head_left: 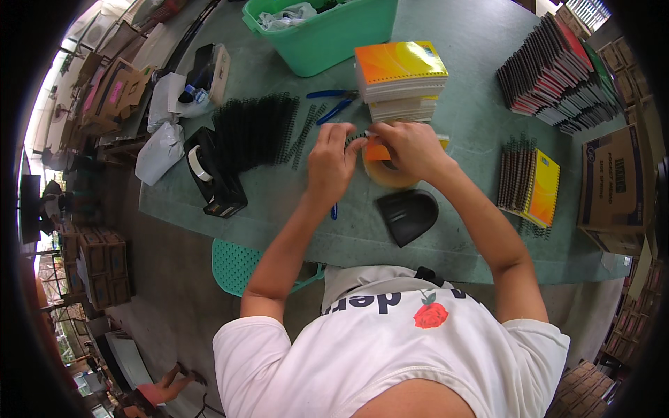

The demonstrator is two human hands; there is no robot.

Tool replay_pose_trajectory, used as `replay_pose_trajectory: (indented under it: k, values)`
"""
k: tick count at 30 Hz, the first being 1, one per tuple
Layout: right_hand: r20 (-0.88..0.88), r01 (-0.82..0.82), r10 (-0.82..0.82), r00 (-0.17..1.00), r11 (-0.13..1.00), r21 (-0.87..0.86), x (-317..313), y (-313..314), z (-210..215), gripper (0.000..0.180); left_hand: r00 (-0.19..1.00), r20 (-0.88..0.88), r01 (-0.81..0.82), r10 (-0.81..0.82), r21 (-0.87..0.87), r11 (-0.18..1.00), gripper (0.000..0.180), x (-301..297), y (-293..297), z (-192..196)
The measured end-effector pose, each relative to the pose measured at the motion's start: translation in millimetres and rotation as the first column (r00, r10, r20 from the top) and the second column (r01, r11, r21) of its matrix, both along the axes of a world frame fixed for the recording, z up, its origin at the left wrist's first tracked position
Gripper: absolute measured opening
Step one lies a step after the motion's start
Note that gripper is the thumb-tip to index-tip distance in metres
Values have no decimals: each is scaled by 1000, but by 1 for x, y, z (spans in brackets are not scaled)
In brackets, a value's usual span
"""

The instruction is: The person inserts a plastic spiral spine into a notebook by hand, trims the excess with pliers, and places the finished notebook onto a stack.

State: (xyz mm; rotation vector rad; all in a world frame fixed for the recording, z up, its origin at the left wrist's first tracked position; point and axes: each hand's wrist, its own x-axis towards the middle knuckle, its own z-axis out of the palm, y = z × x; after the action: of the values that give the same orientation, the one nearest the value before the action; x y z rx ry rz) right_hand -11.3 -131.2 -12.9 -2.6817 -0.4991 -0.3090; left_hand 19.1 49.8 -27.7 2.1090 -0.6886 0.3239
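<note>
On the green table (446, 237), we work with tape.
Our left hand (332, 161) and right hand (411, 150) pinch a tape roll (385, 174) near the notebooks (402, 78).

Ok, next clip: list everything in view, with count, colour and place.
table: one, grey-green, centre
tub: one, green, top
notebook stack: one, orange-yellow covers, beyond the hands
notebook row: many, dark spines, upper right
small notebooks: a few, yellow, right
binding coils: one pile, black, left of hands
tape dispenser: one, black, left
tape roll: one, clear tan, under right hand
scoop-shaped piece: one, black, near edge
pliers: blue handles, count unclear
cartons: brown, right
left hand, right hand: together on an orange notebook
</note>
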Motion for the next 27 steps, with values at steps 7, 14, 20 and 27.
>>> replay_pose_trajectory:
  k: [7, 14, 20, 27]
  values:
    - [-51, 16, -17, 999, 1000, -21, -9, 2, 3, 22, 804, -545, 299, -239, 22, 954, 34, -6, 11, 25]
    - [103, 26, -37, 994, 995, 101, -5, 3, -6, 16, 986, -122, 112, -118, -51, 992, 29, -10, 3, 1]
    - [61, 26, -33, 998, 993, 117, -6, 4, -2, 14, 879, -473, 39, -52, -37, 999, 27, -11, 0, 12]
    - [79, 20, -22, 997, 999, 28, -8, 3, -4, 17, 896, -429, 120, -113, -11, 993, 22, 4, 8, 17]
